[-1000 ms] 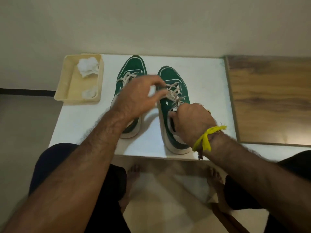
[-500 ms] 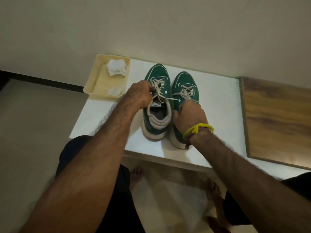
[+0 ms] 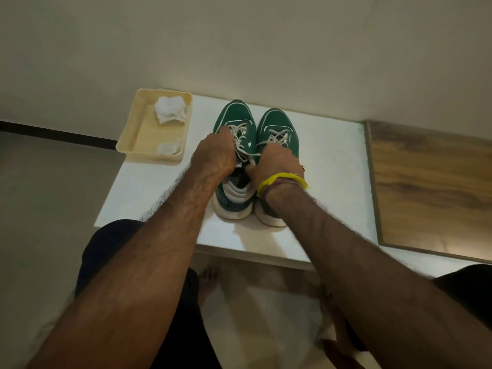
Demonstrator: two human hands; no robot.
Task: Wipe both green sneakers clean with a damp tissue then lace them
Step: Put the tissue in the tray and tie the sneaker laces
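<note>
My left hand (image 3: pixel 214 155) and right hand (image 3: pixel 274 166) pinch the white laces (image 3: pixel 243 150) of the left green sneaker (image 3: pixel 234 118); fingertips are hidden. The right green sneaker (image 3: pixel 277 123) touches it on the white table (image 3: pixel 332 182).

A white table (image 3: pixel 332 182) carries everything. Two green sneakers (image 3: pixel 235 121) stand side by side on it, touching each other, toes pointing away from the person, directly under both hands (image 3: pixel 213 158). To the left of the left hand, on the far left corner, sits a cream tray (image 3: pixel 127 145). Right of the right hand lies a wooden board (image 3: pixel 431 193).
</note>
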